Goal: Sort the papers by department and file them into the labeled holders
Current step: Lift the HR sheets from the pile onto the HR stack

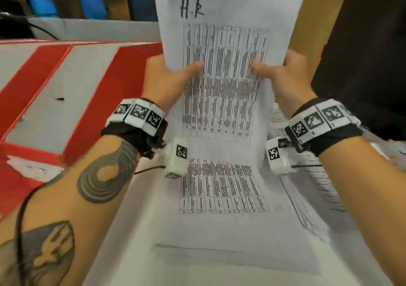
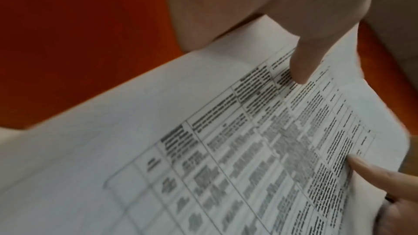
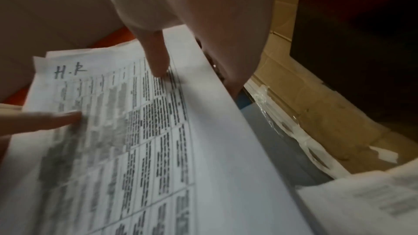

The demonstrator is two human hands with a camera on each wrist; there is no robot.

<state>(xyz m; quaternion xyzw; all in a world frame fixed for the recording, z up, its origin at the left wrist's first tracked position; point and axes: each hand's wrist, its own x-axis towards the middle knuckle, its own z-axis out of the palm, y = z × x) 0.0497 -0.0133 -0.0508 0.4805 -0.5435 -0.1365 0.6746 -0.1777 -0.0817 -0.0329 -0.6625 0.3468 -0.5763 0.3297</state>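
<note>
- Paper, thin and limp: the HR stack (image 1: pixel 228 44) is a sheaf of printed sheets marked "H-R" by hand at the top, and I hold it up above the white tabletop (image 1: pixel 131 252), over another printed sheet (image 1: pixel 222 186) that lies flat there.
- My left hand (image 1: pixel 167 77) grips the stack's left edge, thumb on the printed face and fingers behind it.
- My right hand (image 1: pixel 283 77) grips the right edge the same way, thumb pressed on the table of text.
- I judge it light but floppy; the upper part stands free above my thumbs and its top edges already fan unevenly, so sheets could slide apart.
- Pinching both long edges near the middle, as now, seems the surest hold; one corner alone would let it droop.
- More loose papers (image 1: pixel 325 175) lie toward the tabletop's right edge.
- Red-and-white holders (image 1: pixel 87 70) sit at the left; I cannot read any label on them.
</note>
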